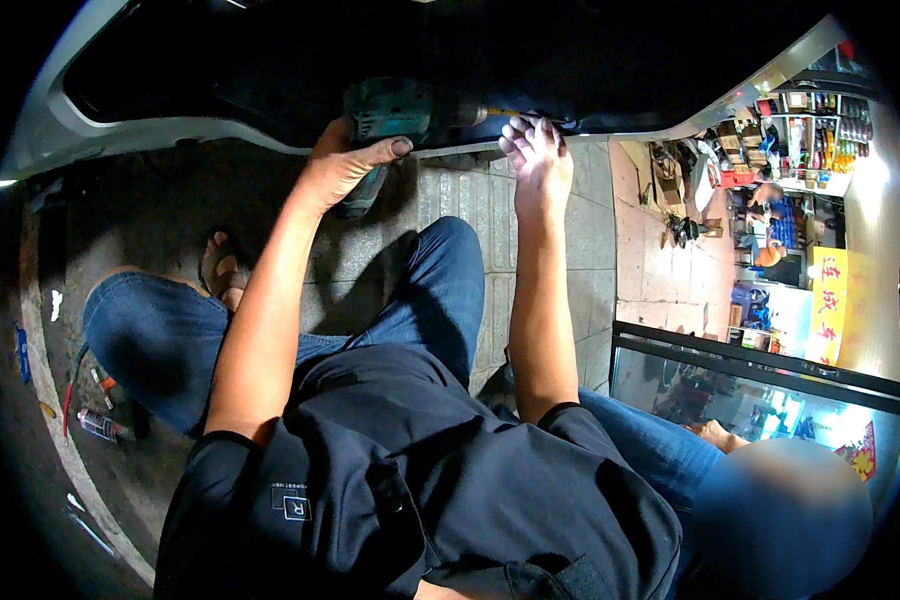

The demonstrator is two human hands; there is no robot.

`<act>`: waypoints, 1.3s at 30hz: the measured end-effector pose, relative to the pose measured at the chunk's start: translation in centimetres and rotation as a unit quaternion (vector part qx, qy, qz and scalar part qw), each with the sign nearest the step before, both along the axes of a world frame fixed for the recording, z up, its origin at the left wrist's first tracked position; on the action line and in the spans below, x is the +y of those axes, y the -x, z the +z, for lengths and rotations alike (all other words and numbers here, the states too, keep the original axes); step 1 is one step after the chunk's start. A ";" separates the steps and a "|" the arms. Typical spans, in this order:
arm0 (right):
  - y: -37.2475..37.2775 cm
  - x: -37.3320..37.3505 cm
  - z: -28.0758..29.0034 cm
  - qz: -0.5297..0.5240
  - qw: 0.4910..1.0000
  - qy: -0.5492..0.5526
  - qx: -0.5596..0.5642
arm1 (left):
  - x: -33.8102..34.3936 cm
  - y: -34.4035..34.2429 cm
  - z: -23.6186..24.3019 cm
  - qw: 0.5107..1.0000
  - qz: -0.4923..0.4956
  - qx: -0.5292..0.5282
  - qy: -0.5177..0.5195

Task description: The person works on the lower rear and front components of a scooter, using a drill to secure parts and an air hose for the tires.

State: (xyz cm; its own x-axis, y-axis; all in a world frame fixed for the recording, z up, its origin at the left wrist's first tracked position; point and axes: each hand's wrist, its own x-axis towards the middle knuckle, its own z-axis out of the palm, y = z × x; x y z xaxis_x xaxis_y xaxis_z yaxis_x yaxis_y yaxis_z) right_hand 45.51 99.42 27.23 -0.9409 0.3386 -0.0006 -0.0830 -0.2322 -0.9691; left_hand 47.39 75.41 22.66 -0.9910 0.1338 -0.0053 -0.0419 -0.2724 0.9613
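My left hand [345, 165] is wrapped around a teal and black cordless drill [385, 110], its thumb pressed along the near side. The drill lies sideways, its chuck and thin bit [500, 113] pointing right. At the bit's far end is my right hand [538, 160], palm side lit brightly, with fingers bent together by the tip. Whatever those fingers pinch is hidden by glare and shadow. Both hands work against the lower edge of a dark vehicle panel [270, 75] with a pale painted rim. What the bit tip meets is too dark to make out.
Grey paving [590, 260] lies below my hands, with my jeans-clad legs folded close by. On the left, a spray can [98, 425] and small litter lie beside a pale kerb line. A glass display case [750, 390] stands at right; beyond it are shelves and a person [765, 215].
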 end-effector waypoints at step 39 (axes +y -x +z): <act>0.5 0.1 -0.8 0.028 0.996 0.081 0.023 | -0.1 0.4 -1.0 0.999 -0.017 -0.031 -0.030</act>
